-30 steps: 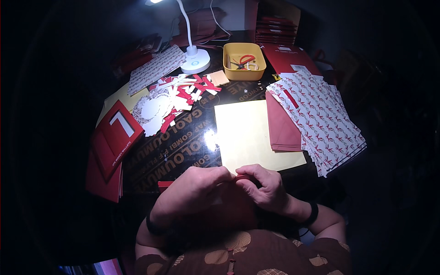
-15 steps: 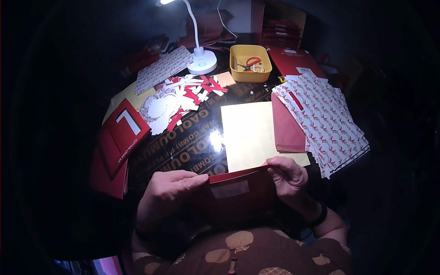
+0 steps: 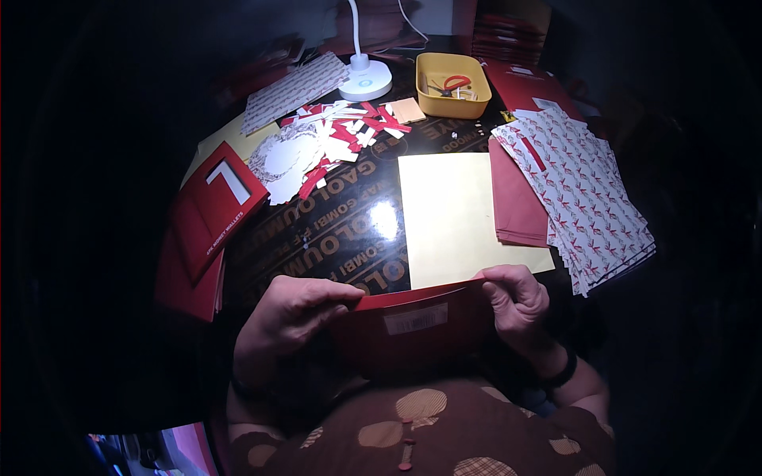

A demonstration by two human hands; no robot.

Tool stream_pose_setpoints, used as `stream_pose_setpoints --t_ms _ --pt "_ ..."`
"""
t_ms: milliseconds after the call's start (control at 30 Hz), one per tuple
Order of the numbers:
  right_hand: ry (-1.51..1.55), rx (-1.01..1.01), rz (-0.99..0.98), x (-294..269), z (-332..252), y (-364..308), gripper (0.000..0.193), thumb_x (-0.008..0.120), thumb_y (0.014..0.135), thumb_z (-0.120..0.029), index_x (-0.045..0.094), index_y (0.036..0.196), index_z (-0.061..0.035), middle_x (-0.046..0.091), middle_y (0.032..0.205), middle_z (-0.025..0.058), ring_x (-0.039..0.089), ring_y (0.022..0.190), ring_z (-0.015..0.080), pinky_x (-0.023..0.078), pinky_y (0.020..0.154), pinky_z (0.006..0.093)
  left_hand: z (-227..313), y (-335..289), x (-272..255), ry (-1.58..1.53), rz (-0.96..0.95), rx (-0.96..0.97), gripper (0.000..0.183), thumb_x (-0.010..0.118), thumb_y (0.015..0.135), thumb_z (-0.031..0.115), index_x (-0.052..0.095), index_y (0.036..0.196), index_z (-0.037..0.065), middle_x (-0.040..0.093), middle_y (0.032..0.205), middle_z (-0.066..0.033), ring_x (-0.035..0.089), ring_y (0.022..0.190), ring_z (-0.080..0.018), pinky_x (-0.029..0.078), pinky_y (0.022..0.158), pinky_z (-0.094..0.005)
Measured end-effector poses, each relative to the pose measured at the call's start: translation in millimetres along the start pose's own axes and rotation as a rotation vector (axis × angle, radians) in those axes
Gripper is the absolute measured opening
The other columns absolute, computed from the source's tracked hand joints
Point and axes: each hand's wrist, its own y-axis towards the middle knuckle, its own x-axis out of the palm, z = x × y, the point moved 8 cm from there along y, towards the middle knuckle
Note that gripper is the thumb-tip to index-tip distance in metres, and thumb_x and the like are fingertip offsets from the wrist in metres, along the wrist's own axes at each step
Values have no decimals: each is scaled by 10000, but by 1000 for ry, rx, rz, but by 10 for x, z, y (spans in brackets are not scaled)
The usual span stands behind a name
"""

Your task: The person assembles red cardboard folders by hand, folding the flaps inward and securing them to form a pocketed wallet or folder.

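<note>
Between my hands is a dark red card envelope [image 3: 405, 341] with a white barcode label on its front, held close to my body at the near table edge. My left hand [image 3: 294, 313] pinches its top left corner, thumb and fingers together. At the top right corner my right hand [image 3: 517, 301] grips the edge in the same way. The envelope's upper edge gapes a little, showing a brighter red inside. Just beyond it lies a pale yellow sheet [image 3: 444, 214], partly under red paper envelopes [image 3: 517, 194].
Patterned sheets [image 3: 575, 190] lie fanned at right. A yellow bin [image 3: 452, 99] holds orange-handled scissors [image 3: 455, 83]. A white lamp [image 3: 365, 79] stands near red and white paper scraps [image 3: 349, 131]. Red wallet packs [image 3: 218, 206] lie at left, beside more patterned paper [image 3: 294, 91].
The whole view has shifted, so table things sit higher and farther right. Both hands keep hold of the red envelope, whose top edge gapes slightly wider.
</note>
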Motion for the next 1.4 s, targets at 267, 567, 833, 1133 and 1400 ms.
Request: stream_pose_setpoints --t_ms 267,567,833,1133,1400 --pt "72 33 -22 -14 41 -55 132 693 941 -26 657 1068 -24 723 946 90 701 878 148 544 795 268 -108 95 9 -121 -171 -195 193 663 932 -14 709 1119 -24 760 975 -104 718 934 -145 565 835 -287" --pt "70 42 -34 -45 33 -75 122 704 927 -9 674 1045 -11 728 934 83 694 858 125 540 779 251 -157 87 65 -20 -77 -103 166 674 926 -22 718 1084 0 770 969 -95 736 910 -140 578 811 -267" --pt "46 118 0 -64 52 -163 111 702 927 -4 676 1035 -1 736 921 83 691 851 110 543 764 247 7 -112 142 224 22 353 260 648 898 -11 693 1153 18 746 1008 -157 753 896 -291 614 762 -334" --pt "121 135 33 -74 45 -195 96 685 938 -1 669 1030 19 741 931 89 693 866 111 548 783 248 112 -170 211 245 27 393 302 616 932 -13 627 1234 -11 712 1087 -196 732 977 -327 612 807 -345" --pt "164 134 78 -131 151 -254 96 668 950 7 641 1042 12 704 974 55 652 899 90 520 840 236 -222 -207 276 -124 91 203 399 637 905 -109 543 1284 -27 663 1202 -152 679 1111 -229 545 963 -333"
